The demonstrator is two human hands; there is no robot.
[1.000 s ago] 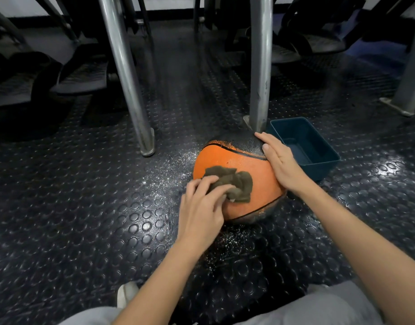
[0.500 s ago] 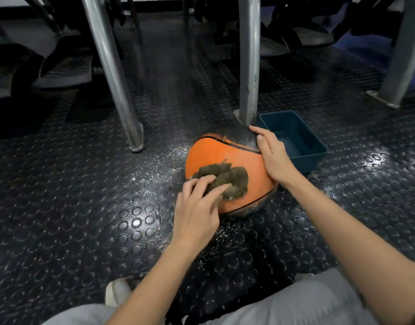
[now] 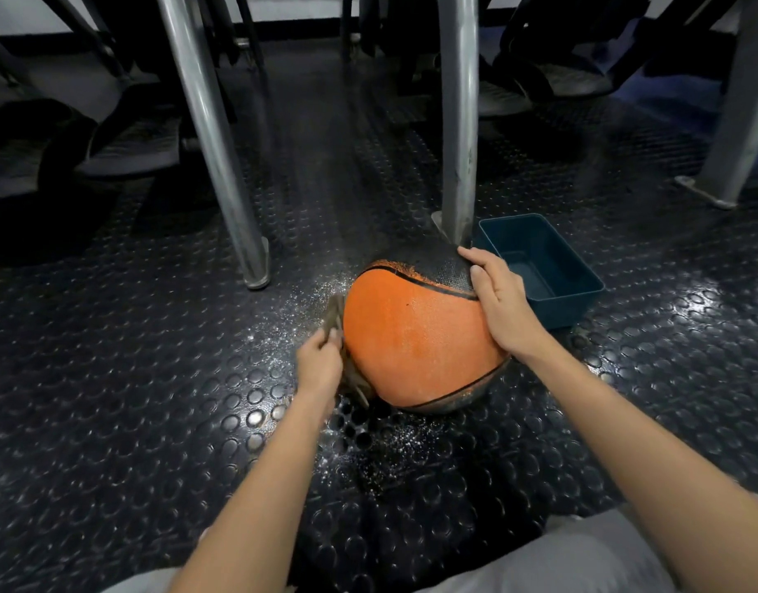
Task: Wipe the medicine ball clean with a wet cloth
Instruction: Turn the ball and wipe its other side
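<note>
An orange and black medicine ball [image 3: 416, 336] sits on the studded black floor in the middle of the view. My left hand [image 3: 319, 365] presses a brownish wet cloth [image 3: 347, 370] against the ball's left side; most of the cloth is hidden between hand and ball. My right hand [image 3: 499, 303] lies flat on the ball's upper right, fingers straight and reaching onto the black panel. The orange face towards me looks damp and speckled.
A dark blue tub [image 3: 544, 267] stands just right of the ball, behind my right hand. Metal posts [image 3: 458, 122] [image 3: 214, 143] rise close behind the ball, another post [image 3: 741, 113] at far right. White specks lie on the floor mat [image 3: 154, 378] around the ball.
My left hand has slid the cloth from the ball's front face round to its left side. My right hand stays on the upper right of the ball.
</note>
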